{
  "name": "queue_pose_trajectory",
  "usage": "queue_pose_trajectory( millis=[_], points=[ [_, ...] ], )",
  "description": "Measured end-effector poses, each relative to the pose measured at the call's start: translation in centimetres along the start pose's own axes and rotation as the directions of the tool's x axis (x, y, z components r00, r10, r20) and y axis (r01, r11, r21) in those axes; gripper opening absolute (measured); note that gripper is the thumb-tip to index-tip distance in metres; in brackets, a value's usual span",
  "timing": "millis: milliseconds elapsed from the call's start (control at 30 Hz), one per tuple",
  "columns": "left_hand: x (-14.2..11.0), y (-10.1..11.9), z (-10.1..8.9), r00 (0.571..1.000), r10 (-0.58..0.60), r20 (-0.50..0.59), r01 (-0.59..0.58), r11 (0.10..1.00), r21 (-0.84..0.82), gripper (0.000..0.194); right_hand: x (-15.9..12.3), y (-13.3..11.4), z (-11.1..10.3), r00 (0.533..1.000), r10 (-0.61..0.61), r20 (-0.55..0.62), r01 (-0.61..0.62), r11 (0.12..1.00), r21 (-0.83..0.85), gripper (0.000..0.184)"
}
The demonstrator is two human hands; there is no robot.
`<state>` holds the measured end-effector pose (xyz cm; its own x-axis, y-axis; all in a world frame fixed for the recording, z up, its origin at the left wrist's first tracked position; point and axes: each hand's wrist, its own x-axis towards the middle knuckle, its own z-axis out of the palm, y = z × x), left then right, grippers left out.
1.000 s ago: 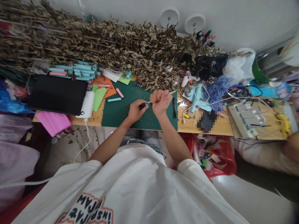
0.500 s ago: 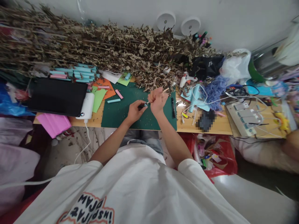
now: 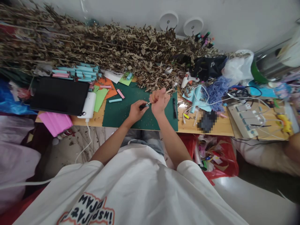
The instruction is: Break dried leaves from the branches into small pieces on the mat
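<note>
1. The left hand [image 3: 136, 112] is pinched on a small dark tube [image 3: 143, 106] with a bit of blue at its end. The fingers hide most of it.
2. The right hand [image 3: 159, 101] is curled tight around a thin, pale stick [image 3: 169, 91]. The fist covers the stick's middle, and only its 2 ends peek out.
3. The 2 hands are close together over the green mat [image 3: 117, 115], with a tiny gap between them. The stick's low end is by the tube, but I cannot tell if it goes inside.
4. On the mat lie 1 blue roll [image 3: 115, 100], 1 pink roll [image 3: 120, 93] and a black pen [image 3: 174, 107].
5. Dry plants [image 3: 150, 43] are heaped behind the mat and cover its back edge. The left edge of the view cuts them off.
6. Blurry squares hide a dark thing [image 3: 207, 122] right of the mat.
7. At the right edge, just part of another person's arm [image 3: 294, 150] shows.
</note>
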<state>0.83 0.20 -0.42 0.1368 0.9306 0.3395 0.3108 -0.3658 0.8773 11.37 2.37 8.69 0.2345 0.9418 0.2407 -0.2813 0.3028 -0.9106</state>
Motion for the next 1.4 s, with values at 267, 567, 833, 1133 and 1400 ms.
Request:
queue_pose_trajectory(
  millis=[267,567,833,1133,1400],
  points=[
    [0.12,0.07,-0.02,1.000,-0.007,-0.010,0.007,1.000,0.019,0.011,0.17,-0.25,-0.44,0.998,0.002,0.057,-0.003,1.000,0.011,0.071],
    [0.03,-0.04,-0.01,1.000,0.000,-0.003,0.000,1.000,-0.010,0.012,0.12,0.17,-0.68,0.987,-0.067,0.146,0.063,0.997,0.037,0.067],
    [-0.01,-0.23,0.14,1.000,-0.005,-0.006,0.005,1.000,-0.023,0.011,0.45,0.24,-0.30,0.990,-0.025,0.142,0.024,1.000,0.006,0.069],
    [0.11,-0.03,0.07,1.000,0.025,-0.018,-0.025,1.000,0.006,0.010,0.10,0.08,0.01,0.988,-0.005,0.155,-0.003,0.999,0.049,0.068],
    [0.03,-0.07,0.08,1.000,0.007,-0.007,-0.007,1.000,-0.009,0.011,0.55,-0.47,-0.83,0.985,0.019,0.174,-0.023,0.999,0.025,0.067]
  ],
)
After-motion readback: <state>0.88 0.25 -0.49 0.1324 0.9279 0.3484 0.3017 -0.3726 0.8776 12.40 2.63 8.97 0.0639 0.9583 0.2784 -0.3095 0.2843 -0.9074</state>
